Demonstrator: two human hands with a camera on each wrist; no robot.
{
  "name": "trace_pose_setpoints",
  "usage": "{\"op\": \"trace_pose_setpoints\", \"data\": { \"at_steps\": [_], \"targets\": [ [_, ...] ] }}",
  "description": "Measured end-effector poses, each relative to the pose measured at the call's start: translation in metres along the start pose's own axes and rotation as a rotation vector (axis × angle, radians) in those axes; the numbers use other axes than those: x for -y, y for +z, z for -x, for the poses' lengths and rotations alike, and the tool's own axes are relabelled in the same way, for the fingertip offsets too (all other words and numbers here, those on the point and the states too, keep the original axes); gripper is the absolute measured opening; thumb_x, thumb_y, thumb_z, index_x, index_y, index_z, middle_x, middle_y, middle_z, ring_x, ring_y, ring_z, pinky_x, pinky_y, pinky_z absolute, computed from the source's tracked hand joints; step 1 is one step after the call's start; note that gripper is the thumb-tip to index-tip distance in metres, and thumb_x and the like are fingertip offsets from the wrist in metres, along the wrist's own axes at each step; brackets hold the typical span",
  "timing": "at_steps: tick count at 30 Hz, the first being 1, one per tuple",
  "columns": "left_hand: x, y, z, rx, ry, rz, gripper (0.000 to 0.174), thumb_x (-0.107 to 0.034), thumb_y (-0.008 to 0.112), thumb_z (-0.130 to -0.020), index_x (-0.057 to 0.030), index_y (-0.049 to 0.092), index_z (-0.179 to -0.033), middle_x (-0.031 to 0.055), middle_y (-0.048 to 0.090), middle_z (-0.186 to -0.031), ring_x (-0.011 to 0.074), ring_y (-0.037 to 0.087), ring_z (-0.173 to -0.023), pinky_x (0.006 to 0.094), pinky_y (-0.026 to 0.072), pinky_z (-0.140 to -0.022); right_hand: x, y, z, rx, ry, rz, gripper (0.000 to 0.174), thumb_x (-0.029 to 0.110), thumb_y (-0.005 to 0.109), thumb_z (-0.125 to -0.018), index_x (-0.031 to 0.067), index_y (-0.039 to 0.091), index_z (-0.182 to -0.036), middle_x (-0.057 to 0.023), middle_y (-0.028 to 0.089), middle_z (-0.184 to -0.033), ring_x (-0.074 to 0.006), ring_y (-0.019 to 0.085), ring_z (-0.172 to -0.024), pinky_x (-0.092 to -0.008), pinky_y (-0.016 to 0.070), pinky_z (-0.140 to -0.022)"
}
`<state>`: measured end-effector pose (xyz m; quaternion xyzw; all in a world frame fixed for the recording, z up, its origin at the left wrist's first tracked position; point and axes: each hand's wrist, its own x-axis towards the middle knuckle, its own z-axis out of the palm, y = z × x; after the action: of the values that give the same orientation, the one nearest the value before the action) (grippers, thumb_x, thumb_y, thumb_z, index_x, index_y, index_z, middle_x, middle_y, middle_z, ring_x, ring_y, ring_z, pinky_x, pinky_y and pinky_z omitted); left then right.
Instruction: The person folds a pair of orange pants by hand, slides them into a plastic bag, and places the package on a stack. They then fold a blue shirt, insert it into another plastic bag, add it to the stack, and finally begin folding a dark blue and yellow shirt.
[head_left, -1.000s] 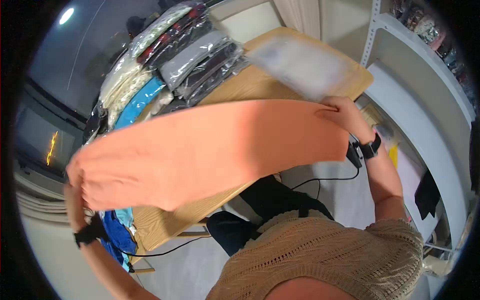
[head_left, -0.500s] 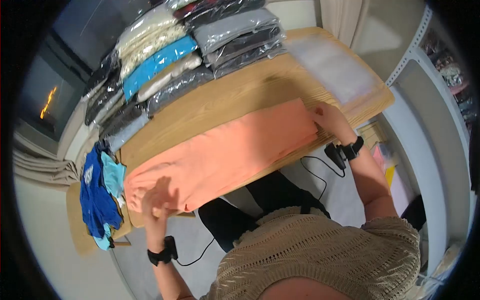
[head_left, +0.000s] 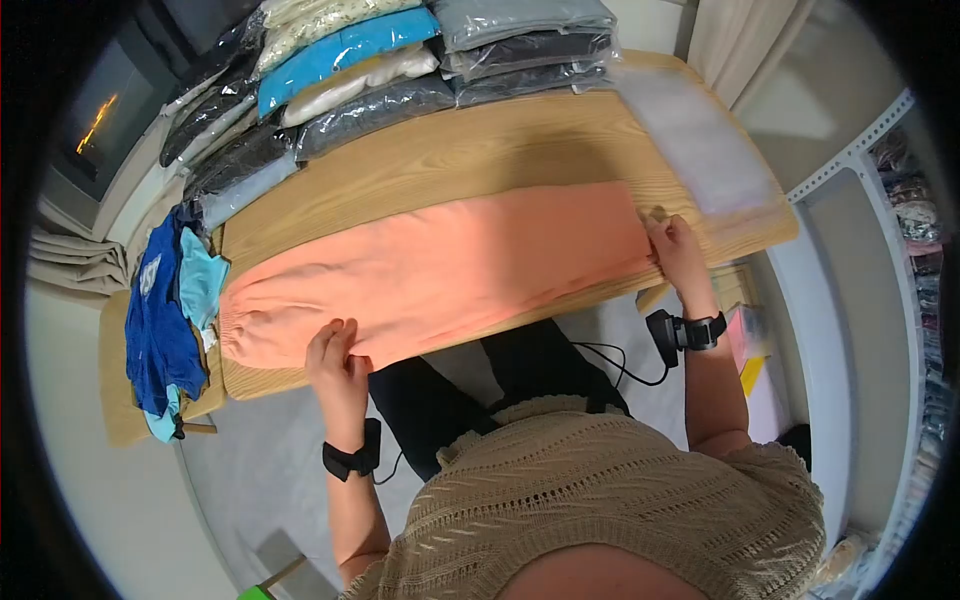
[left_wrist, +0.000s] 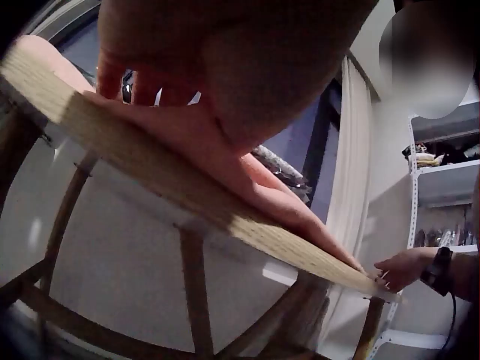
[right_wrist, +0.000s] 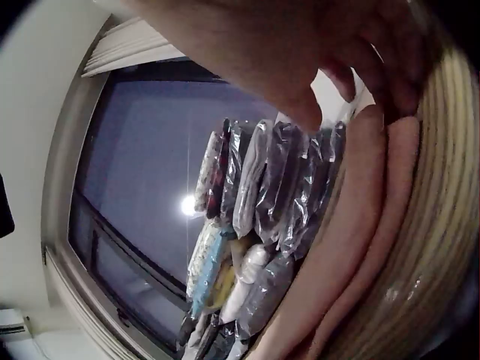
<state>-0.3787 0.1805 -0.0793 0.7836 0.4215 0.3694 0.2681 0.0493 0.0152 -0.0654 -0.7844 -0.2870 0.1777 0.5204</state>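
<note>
A pair of peach-orange pants [head_left: 430,270], folded lengthwise, lies flat along the front of the wooden table [head_left: 480,140]. Its gathered elastic end is at the left and a plain hem at the right. My left hand [head_left: 338,370] rests with its fingers on the near edge of the pants, at the table's front edge. At the hem, the fingertips of my right hand [head_left: 680,255] touch the fabric. In the right wrist view the thumb stands apart from the other fingers, beside two layers of hem [right_wrist: 375,172].
Bagged folded clothes [head_left: 370,110] are stacked along the back by the window. Clear plastic bags [head_left: 700,140] lie at the table's right end. Blue clothing [head_left: 165,310] and a light-blue piece [head_left: 203,275] sit at the left. White shelving [head_left: 850,190] stands to the right.
The pants have come down from being held stretched in the air to lying on the table. My left hand has let go of the elastic end and moved right along the near edge.
</note>
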Motion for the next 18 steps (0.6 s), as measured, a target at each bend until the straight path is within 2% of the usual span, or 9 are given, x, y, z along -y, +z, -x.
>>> {"op": "trace_pose_setpoints", "data": {
  "at_steps": [1, 2, 3, 6, 8, 11, 14, 16, 18],
  "targets": [
    [-0.002, 0.001, -0.003, -0.078, 0.031, -0.002, 0.041, 0.015, 0.045, -0.067, 0.0018, 0.062, -0.102, 0.0151, 0.052, -0.110, 0.0234, 0.060, -0.088, 0.0245, 0.0507, -0.053, -0.004, 0.002, -0.001, -0.009, -0.053, 0.147, 0.029, 0.027, 0.060, -0.084, 0.0002, 0.051, -0.078, -0.0131, 0.055, -0.064, -0.0237, 0.055, -0.061, -0.0350, 0.0429, -0.057],
    [-0.007, -0.001, -0.004, -0.047, -0.037, 0.032, 0.042, 0.016, 0.044, -0.066, 0.0020, 0.062, -0.102, 0.0147, 0.053, -0.110, 0.0246, 0.058, -0.093, 0.0285, 0.0523, -0.065, -0.006, 0.004, -0.001, -0.017, -0.106, 0.294, 0.027, 0.026, 0.059, -0.083, 0.0002, 0.051, -0.078, -0.0137, 0.055, -0.064, -0.0244, 0.056, -0.061, -0.0357, 0.0430, -0.057],
    [-0.006, -0.002, -0.004, -0.044, -0.039, 0.036, 0.042, 0.016, 0.044, -0.066, 0.0020, 0.062, -0.102, 0.0147, 0.053, -0.110, 0.0246, 0.058, -0.093, 0.0285, 0.0523, -0.065, -0.001, 0.005, 0.002, -0.018, -0.103, 0.299, 0.027, 0.026, 0.059, -0.083, 0.0002, 0.051, -0.078, -0.0137, 0.055, -0.064, -0.0244, 0.056, -0.061, -0.0357, 0.0430, -0.057],
    [-0.013, -0.011, -0.012, -0.062, 0.130, -0.112, 0.039, 0.012, 0.044, -0.066, 0.0013, 0.062, -0.100, 0.0142, 0.057, -0.105, 0.0295, 0.051, -0.106, 0.0369, 0.0412, -0.092, 0.007, 0.007, 0.007, 0.079, -0.262, 0.545, 0.022, 0.019, 0.056, -0.085, 0.0013, 0.050, -0.075, -0.0028, 0.051, -0.062, -0.0125, 0.047, -0.057, -0.0281, 0.0381, -0.051],
    [-0.021, -0.017, -0.013, -0.101, 0.121, -0.125, 0.039, 0.010, 0.044, -0.067, 0.0012, 0.062, -0.100, 0.0139, 0.057, -0.105, 0.0293, 0.051, -0.105, 0.0368, 0.0413, -0.091, -0.006, 0.010, -0.001, 0.010, -0.166, 0.389, 0.022, 0.020, 0.060, -0.081, 0.0000, 0.053, -0.078, -0.0113, 0.054, -0.063, -0.0217, 0.054, -0.061, -0.0332, 0.0411, -0.057],
    [-0.012, -0.020, -0.008, -0.184, 0.127, -0.137, 0.038, 0.008, 0.044, -0.067, 0.0006, 0.061, -0.100, 0.0131, 0.058, -0.106, 0.0290, 0.051, -0.103, 0.0371, 0.0409, -0.090, -0.007, 0.005, -0.001, 0.082, -0.013, 0.011, 0.017, 0.015, 0.059, -0.079, 0.0000, 0.052, -0.075, -0.0062, 0.050, -0.060, -0.0164, 0.049, -0.059, -0.0301, 0.0390, -0.056],
    [-0.010, -0.027, -0.003, -0.156, 0.174, -0.133, 0.040, 0.007, 0.045, -0.066, -0.0004, 0.061, -0.101, 0.0137, 0.057, -0.110, 0.0306, 0.051, -0.106, 0.0383, 0.0398, -0.092, 0.004, 0.000, 0.002, 0.124, -0.008, 0.095, 0.014, 0.011, 0.058, -0.077, 0.0001, 0.050, -0.072, -0.0029, 0.047, -0.060, -0.0132, 0.045, -0.059, -0.0285, 0.0379, -0.054],
    [-0.016, -0.035, -0.002, 0.011, 0.390, -0.234, 0.040, 0.008, 0.046, -0.067, -0.0001, 0.060, -0.104, 0.0137, 0.057, -0.112, 0.0275, 0.048, -0.114, 0.0324, 0.0427, -0.088, 0.001, -0.002, 0.002, 0.142, -0.039, 0.152, 0.014, 0.010, 0.059, -0.076, 0.0001, 0.050, -0.071, -0.0038, 0.048, -0.061, -0.0138, 0.045, -0.059, -0.0287, 0.0380, -0.055],
    [-0.007, -0.036, 0.010, 0.072, 0.274, -0.217, 0.043, 0.007, 0.049, -0.065, -0.0014, 0.060, -0.105, 0.0138, 0.055, -0.116, 0.0294, 0.047, -0.115, 0.0362, 0.0394, -0.093, 0.002, -0.001, 0.005, 0.162, -0.072, 0.211, 0.014, 0.010, 0.059, -0.076, 0.0000, 0.051, -0.070, -0.0047, 0.048, -0.061, -0.0144, 0.045, -0.059, -0.0290, 0.0382, -0.055]
  ]
}}
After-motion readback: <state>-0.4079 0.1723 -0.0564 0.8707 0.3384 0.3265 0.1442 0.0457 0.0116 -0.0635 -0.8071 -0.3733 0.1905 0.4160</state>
